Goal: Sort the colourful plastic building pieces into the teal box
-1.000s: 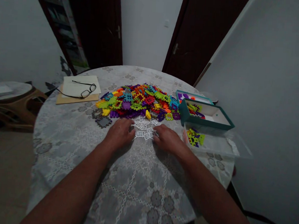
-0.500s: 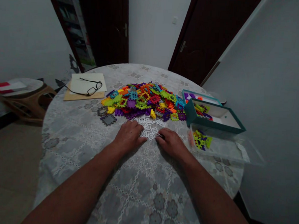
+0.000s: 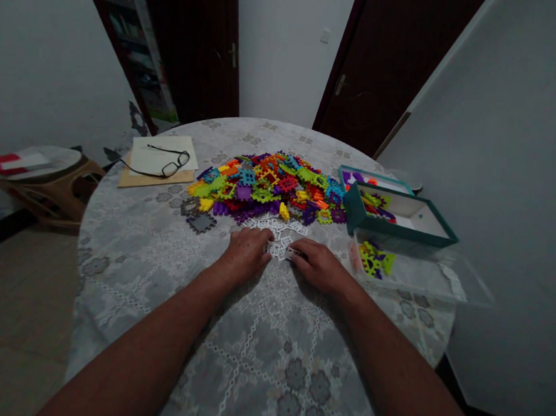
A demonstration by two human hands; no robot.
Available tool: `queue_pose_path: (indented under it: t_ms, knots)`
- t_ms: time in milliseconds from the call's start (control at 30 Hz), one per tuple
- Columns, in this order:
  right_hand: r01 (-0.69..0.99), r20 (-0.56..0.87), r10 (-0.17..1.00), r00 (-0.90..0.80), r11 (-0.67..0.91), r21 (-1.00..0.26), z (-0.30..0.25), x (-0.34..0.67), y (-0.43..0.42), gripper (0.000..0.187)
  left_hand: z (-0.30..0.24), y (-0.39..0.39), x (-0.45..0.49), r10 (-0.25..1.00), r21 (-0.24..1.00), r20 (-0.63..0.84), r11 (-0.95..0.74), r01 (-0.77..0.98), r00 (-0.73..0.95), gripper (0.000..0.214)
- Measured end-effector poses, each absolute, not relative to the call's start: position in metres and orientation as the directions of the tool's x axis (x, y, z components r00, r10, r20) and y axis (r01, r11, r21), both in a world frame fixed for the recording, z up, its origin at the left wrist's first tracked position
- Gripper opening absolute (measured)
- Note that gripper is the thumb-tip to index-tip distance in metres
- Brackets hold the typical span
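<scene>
Both hands have drawn closer together since half a second ago, and the loose white pieces (image 3: pixel 279 251) between them are now bunched tighter. The left hand (image 3: pixel 247 251) and the right hand (image 3: pixel 320 265) lie palm down on the lace-patterned tablecloth (image 3: pixel 260 351). Their fingers are bent onto the near edge of the white cluster from either side. They touch the pieces, but the view from behind the knuckles does not show whether any piece is pinched or only pressed.

More white pieces (image 3: pixel 277 225) lie flat just beyond the fingertips, touching the near edge of the big heap of coloured interlocking tiles (image 3: pixel 270 183). Two grey tiles (image 3: pixel 200 221) sit apart at the heap's left.

To the right stands a teal box (image 3: pixel 353 211) with a few coloured tiles inside. A clear plastic tray (image 3: pixel 424 281) in front of it holds a small green and yellow clump (image 3: pixel 373 259).

Judging by how things lie, only the whites and greys are pulled out of the heap and very few tiles are in the containers. Most of the heap looks mixed and untouched.

Spectacles (image 3: pixel 171 162) rest on papers (image 3: pixel 156 151) at the far left of the table.
</scene>
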State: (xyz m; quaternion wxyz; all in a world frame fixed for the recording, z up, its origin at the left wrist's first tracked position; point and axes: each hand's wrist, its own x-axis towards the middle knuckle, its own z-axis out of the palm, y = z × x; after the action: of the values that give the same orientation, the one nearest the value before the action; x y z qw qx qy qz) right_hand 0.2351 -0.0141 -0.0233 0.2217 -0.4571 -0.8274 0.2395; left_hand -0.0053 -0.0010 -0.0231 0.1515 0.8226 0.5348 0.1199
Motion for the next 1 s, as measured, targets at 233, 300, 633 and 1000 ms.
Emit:
queue_pose_path:
  t_ms: [233, 300, 633, 1000]
  knots:
    - [0.725, 0.076, 0.896, -0.438, 0.402, -0.56, -0.028, 0.221, -0.016, 0.04, -0.02, -0.002, -0.007, 0.91, 0.37, 0.002, -0.386, 0.845, 0.414, 0.036]
    - [0.749, 0.071, 0.899, -0.432, 0.401, -0.527, -0.028, 0.218, -0.013, 0.036, -0.021, -0.002, -0.007, 0.906, 0.357, 0.003, -0.396, 0.846, 0.423, 0.03]
    - [0.816, 0.068, 0.925, -0.373, 0.362, -0.451, -0.024, 0.209, -0.01, 0.012, -0.028, -0.004, -0.008, 0.845, 0.414, 0.112, -0.518, 0.749, 0.523, 0.016]
    - [0.741, 0.135, 0.918, -0.372, 0.381, -0.552, -0.037, 0.216, -0.01, 0.011, -0.029, -0.003, -0.004, 0.889, 0.519, 0.147, -0.443, 0.731, 0.434, 0.018]
